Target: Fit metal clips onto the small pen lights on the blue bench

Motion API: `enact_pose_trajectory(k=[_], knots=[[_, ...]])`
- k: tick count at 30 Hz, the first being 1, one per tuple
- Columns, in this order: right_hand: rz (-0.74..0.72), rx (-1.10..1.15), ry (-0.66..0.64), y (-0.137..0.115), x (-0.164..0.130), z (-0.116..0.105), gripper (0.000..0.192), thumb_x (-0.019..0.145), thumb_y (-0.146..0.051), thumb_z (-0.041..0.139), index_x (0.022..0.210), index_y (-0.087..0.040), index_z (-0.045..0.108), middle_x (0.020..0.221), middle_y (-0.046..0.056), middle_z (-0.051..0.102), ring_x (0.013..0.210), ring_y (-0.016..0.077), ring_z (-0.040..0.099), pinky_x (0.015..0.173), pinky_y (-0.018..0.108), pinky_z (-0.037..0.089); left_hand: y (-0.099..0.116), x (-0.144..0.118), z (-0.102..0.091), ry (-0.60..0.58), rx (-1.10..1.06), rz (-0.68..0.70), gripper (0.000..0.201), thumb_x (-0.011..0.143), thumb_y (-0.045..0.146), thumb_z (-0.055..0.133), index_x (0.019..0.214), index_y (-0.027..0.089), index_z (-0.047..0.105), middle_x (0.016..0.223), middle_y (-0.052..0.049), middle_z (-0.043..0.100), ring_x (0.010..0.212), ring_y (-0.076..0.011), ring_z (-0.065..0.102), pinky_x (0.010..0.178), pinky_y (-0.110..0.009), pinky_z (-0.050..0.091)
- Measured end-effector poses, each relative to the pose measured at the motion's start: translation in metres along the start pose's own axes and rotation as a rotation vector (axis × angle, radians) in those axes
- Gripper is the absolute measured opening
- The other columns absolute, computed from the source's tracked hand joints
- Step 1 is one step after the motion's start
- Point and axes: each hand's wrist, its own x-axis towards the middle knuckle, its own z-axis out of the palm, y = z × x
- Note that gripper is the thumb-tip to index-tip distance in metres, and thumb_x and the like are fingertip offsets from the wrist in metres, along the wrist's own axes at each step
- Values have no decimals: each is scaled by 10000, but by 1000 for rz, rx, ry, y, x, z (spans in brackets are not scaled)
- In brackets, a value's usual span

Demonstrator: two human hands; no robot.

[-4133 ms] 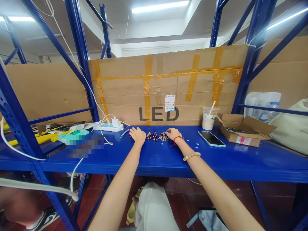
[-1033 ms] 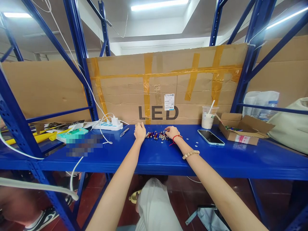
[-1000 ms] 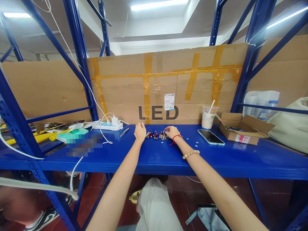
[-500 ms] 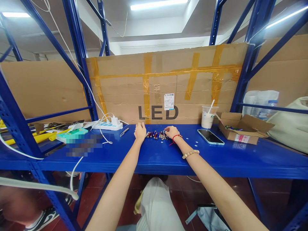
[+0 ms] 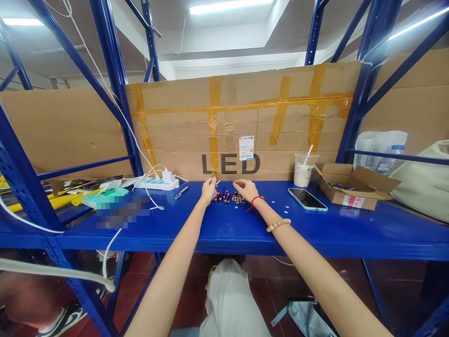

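My left hand (image 5: 208, 190) is closed in a pinch, and a small red-and-silver piece (image 5: 218, 180) sticks out at its fingertips. My right hand (image 5: 247, 189), with a red cord and a beaded bracelet at the wrist, has its fingers bent and drawn together. Whatever lies between them is too small to make out. Just below and between both hands lies a row of small shiny red and blue cylinders (image 5: 223, 197). Beside it, near my right hand, is a heap of little metal clasps (image 5: 238, 198).
On the blue shelf (image 5: 245, 229), a phone (image 5: 307, 200), a cup with a straw (image 5: 303, 171) and an opened carton (image 5: 354, 189) stand right. Left are a power strip (image 5: 161, 183) with white cables and a small metal tool (image 5: 181, 192). Cardboard (image 5: 175, 135) closes the back.
My left hand has turned and risen slightly, bringing the small red-and-silver piece into sight. My right hand has lifted off the clasps and shifted a little left.
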Motion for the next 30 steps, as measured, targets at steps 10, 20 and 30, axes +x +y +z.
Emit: enact_pose_trajectory(k=[10, 20, 30], knots=[[-195, 417, -121, -15, -2, 11, 236, 787, -244, 577, 977, -137, 663, 930, 68, 689, 762, 137, 644, 707, 235, 515, -1, -2, 5, -288, -203, 8, 373, 685, 501, 623, 642, 134, 570, 428, 74, 290, 375, -19, 240, 369, -153, 172], [-46, 475, -103, -10, 0, 13, 170, 756, -231, 599, 845, -125, 697, 780, 63, 705, 639, 147, 656, 639, 239, 531, 6, -7, 5, -288, -202, -27, 364, 839, 392, 448, 737, 86, 617, 482, 13, 482, 335, -29, 323, 376, -179, 232], [6, 516, 20, 4, 11, 15, 244, 734, -303, 603, 879, -130, 696, 862, 74, 703, 679, 152, 649, 692, 261, 527, -3, 0, 8, -249, -96, 75, 272, 733, 375, 609, 859, 135, 624, 617, 3, 584, 427, -53, 437, 397, -171, 309]])
